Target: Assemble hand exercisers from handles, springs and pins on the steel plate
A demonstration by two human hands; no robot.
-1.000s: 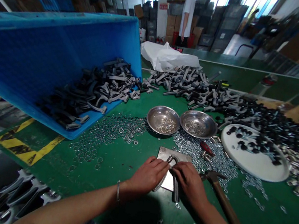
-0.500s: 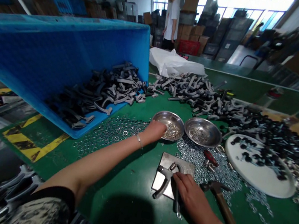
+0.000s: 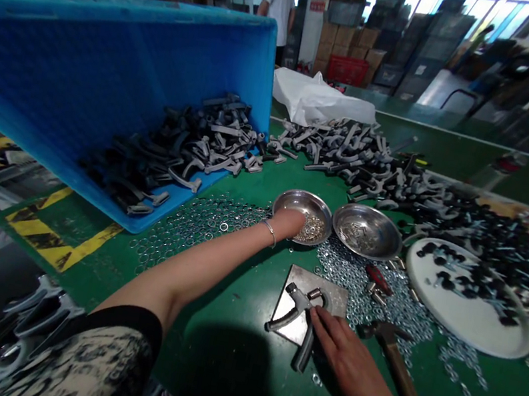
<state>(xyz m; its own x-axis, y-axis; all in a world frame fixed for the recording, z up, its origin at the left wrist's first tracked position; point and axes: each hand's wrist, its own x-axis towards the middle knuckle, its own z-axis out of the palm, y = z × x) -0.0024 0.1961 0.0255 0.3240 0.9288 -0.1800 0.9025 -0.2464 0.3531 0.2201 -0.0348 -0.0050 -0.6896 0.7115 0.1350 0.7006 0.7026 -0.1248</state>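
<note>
My left hand [image 3: 289, 224] reaches into the left steel bowl [image 3: 301, 196], which holds small brass-coloured rings [image 3: 313, 229]; its fingertips are hidden. My right hand [image 3: 344, 353] holds a grey curved metal handle piece [image 3: 297, 308] with two arms, its fingers pressed together at one arm. The piece rests on a square steel plate [image 3: 335, 294], with a small shiny sleeve [image 3: 315, 293] near its top. Beside the right hand lies a hammer [image 3: 399, 369]. The second steel bowl [image 3: 381, 230] contains small slender metal parts.
A tipped blue crate [image 3: 269, 77] with many handle parts stands at left. More parts are heaped behind the bowls. A white plate [image 3: 476, 328] bears black-headed bolts. Loose rings and nuts [image 3: 401, 309] cover the green table. A person [image 3: 280, 1] stands beyond it.
My left hand has gone deeper into the bowl. The handle piece has turned on the plate under my right hand. The camera view has shifted, and the person behind has moved left.
</note>
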